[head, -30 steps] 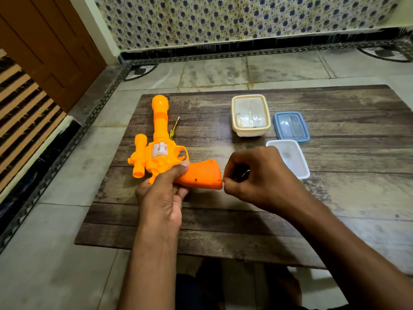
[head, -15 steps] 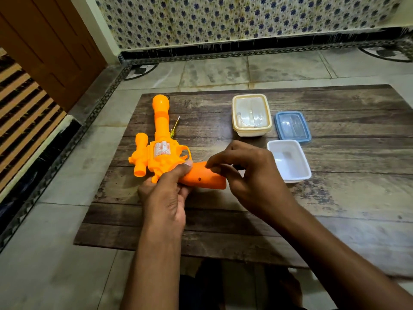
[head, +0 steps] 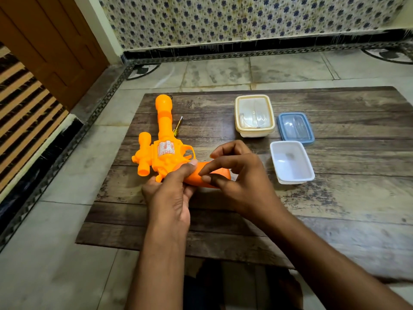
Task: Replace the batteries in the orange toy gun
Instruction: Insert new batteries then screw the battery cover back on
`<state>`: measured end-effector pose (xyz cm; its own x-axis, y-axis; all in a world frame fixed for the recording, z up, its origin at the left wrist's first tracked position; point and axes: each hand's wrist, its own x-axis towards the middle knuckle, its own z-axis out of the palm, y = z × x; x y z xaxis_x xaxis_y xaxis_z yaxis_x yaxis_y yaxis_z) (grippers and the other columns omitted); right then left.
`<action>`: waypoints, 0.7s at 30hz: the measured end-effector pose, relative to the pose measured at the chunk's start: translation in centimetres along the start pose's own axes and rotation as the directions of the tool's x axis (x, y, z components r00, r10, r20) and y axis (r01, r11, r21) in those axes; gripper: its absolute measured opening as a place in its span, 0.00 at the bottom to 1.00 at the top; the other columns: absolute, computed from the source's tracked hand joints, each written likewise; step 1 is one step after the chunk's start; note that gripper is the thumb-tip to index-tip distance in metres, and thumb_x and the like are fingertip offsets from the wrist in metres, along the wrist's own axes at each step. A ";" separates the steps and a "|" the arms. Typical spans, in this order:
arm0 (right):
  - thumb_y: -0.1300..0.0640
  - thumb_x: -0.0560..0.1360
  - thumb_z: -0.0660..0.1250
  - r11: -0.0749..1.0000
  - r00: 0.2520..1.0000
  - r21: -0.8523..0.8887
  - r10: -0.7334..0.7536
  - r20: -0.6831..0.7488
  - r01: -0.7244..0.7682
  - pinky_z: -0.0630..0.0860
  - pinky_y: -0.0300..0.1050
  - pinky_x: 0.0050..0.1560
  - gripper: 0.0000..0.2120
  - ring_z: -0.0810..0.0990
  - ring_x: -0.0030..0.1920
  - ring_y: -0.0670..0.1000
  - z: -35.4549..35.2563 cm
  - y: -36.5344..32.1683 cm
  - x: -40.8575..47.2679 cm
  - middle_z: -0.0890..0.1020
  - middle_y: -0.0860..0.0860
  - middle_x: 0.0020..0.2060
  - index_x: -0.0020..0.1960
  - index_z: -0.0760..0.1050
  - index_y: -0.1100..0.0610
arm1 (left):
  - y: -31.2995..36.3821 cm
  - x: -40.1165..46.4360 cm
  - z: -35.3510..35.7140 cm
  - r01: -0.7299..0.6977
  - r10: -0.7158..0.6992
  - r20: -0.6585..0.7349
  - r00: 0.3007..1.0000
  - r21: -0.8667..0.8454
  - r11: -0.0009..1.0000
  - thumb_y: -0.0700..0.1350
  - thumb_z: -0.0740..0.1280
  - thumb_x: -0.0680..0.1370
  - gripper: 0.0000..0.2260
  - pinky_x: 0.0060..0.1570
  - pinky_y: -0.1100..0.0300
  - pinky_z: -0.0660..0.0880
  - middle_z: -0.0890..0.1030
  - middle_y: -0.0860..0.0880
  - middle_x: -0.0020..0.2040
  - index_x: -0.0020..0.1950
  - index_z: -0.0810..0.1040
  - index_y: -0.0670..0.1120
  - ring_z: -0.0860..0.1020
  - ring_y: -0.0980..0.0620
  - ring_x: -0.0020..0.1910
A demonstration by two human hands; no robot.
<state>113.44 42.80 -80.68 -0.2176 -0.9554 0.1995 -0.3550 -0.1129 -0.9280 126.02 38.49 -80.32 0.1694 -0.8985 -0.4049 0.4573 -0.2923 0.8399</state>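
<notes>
The left hand (head: 169, 198) grips the orange toy gun (head: 165, 153) at its handle on the table (head: 335, 209); the right hand (head: 237, 177) pinches at the handle's cover. No batteries visible; the swap appears unfinished. The white tub (head: 290, 162) stands open nearby.

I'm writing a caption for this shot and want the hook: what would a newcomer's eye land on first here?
The bright orange toy gun lying on the dark wooden board, barrel pointing away, grabs attention first. Both hands meet at its grip: the left hand holds it from below while the right hand fingers the top of the grip. To the right sit a lidded cream container, a blue lid and an open white tub.
</notes>
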 end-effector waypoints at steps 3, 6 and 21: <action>0.64 0.68 0.80 0.997 0.997 0.041 0.069 0.033 -0.071 0.75 0.37 0.56 0.10 0.76 0.58 0.42 0.0 -0.3 0.0 0.77 0.50 0.53 0.43 0.88 0.51 | 0.0 0.1 -0.1 0.000 0.000 -0.001 1.000 0.004 1.000 0.28 0.74 0.71 0.14 0.34 0.57 0.82 0.86 0.42 0.48 0.54 0.81 0.39 0.86 0.46 0.45; 0.65 0.68 0.80 0.991 0.992 0.053 0.120 0.045 -0.122 0.78 0.47 0.59 0.10 0.76 0.59 0.42 0.0 -0.6 0.0 0.77 0.50 0.55 0.43 0.88 0.51 | -0.1 0.2 -0.2 0.006 -0.006 -0.010 1.000 0.003 1.000 0.28 0.75 0.70 0.17 0.35 0.56 0.82 0.86 0.41 0.50 0.57 0.81 0.37 0.86 0.45 0.46; 0.65 0.68 0.79 0.951 0.957 0.106 0.287 0.034 -0.289 0.79 0.52 0.60 0.08 0.77 0.58 0.38 0.1 -1.6 -0.1 0.80 0.45 0.55 0.39 0.88 0.52 | -0.2 0.3 -0.1 0.020 -0.020 -0.028 0.999 0.006 1.000 0.28 0.75 0.70 0.15 0.35 0.57 0.82 0.88 0.44 0.46 0.53 0.82 0.41 0.88 0.46 0.45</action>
<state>114.15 43.05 -79.31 -0.2793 -0.9563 -0.0860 -0.1788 0.1398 -0.9739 126.12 38.28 -80.66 0.1844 -0.8833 -0.4310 0.4557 -0.3117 0.8338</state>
